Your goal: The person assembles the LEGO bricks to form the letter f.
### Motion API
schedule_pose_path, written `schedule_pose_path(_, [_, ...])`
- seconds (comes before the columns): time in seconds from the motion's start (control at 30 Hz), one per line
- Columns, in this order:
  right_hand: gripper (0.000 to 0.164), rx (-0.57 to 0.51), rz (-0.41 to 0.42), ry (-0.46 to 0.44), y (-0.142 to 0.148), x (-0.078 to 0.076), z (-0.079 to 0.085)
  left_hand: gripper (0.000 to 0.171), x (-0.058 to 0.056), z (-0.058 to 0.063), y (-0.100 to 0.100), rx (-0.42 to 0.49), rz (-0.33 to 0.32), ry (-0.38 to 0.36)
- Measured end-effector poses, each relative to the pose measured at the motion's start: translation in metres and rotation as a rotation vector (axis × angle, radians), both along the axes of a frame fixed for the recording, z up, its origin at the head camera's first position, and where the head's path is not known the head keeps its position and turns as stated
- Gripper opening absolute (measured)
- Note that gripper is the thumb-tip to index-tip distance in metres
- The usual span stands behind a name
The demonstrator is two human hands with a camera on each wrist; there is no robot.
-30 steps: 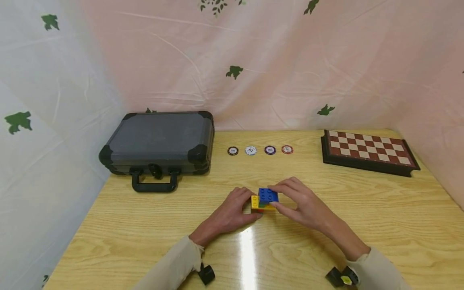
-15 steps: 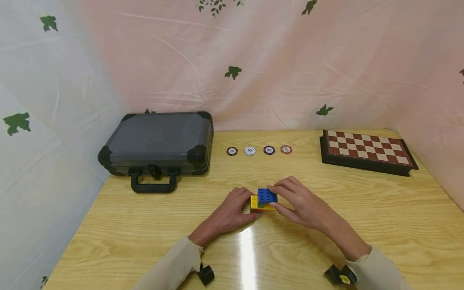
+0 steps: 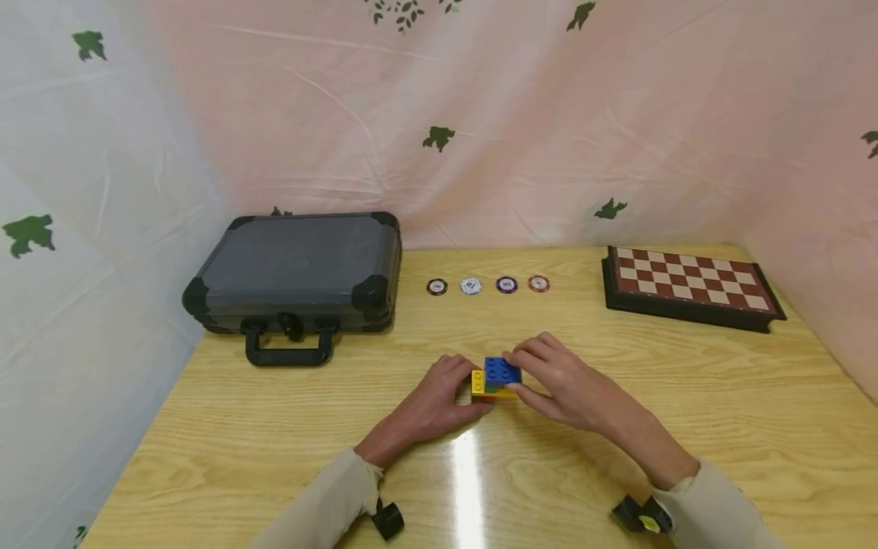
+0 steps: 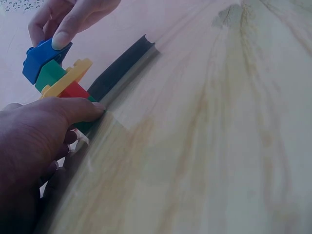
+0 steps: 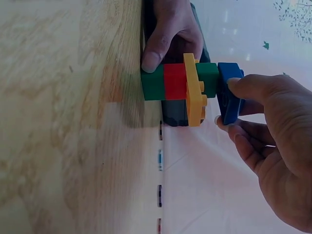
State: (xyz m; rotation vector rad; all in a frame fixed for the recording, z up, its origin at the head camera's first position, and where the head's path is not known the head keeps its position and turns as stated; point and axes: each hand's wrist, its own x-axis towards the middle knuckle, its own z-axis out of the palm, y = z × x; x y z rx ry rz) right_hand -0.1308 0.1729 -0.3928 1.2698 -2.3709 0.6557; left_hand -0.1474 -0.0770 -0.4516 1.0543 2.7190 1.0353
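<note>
A small tower of toy building bricks stands on the table in front of me. In the right wrist view it runs from a bottom green brick (image 5: 153, 85) through a red brick (image 5: 174, 81) and a wide yellow plate (image 5: 194, 95) to an upper green brick (image 5: 208, 79). My left hand (image 3: 437, 400) grips the tower low down, its thumb against the bottom green brick. With thumb and fingers my right hand (image 3: 572, 387) pinches a blue brick (image 3: 501, 371). This blue brick sits slightly tilted at the top of the upper green brick, its far end overhanging the yellow plate.
A grey case (image 3: 295, 255) with a black handle lies at the back left. Several poker chips, among them a purple chip (image 3: 507, 284), form a row behind the hands. A folded chessboard (image 3: 693, 286) lies at the back right, before a pink cloth (image 3: 521, 168).
Things in the head view have drifted slightly left together. Both hands keep the same hold on the bricks, with no clear movement between them.
</note>
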Motion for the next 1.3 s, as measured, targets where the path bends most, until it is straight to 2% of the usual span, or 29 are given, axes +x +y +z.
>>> schedule_pose_path(0.13, [0.05,0.019,-0.003,-0.002,-0.001,0.0,0.001,0.036,-0.001,0.0,0.0,0.002,0.0,-0.004])
schedule_pose_path(0.33, [0.025,0.043,-0.002,-0.012,-0.002,0.001,0.003,0.037,0.0,-0.001,-0.001,-0.008,0.004,-0.008])
schedule_pose_path(0.53, [0.034,0.063,-0.008,-0.027,-0.004,0.002,0.007,0.036,0.0,-0.001,-0.002,-0.005,0.007,0.002])
schedule_pose_path(0.87, [0.031,0.093,-0.059,-0.144,-0.002,0.002,0.013,0.038,-0.001,-0.001,-0.001,-0.023,0.006,-0.014])
schedule_pose_path(1.13, [0.038,0.057,-0.106,-0.175,-0.001,0.003,0.005,0.038,0.0,-0.001,-0.001,-0.012,0.003,-0.013])
schedule_pose_path(1.3, [0.052,0.023,-0.136,-0.293,0.005,0.004,-0.003,0.039,0.0,0.0,0.0,-0.014,0.007,-0.01])
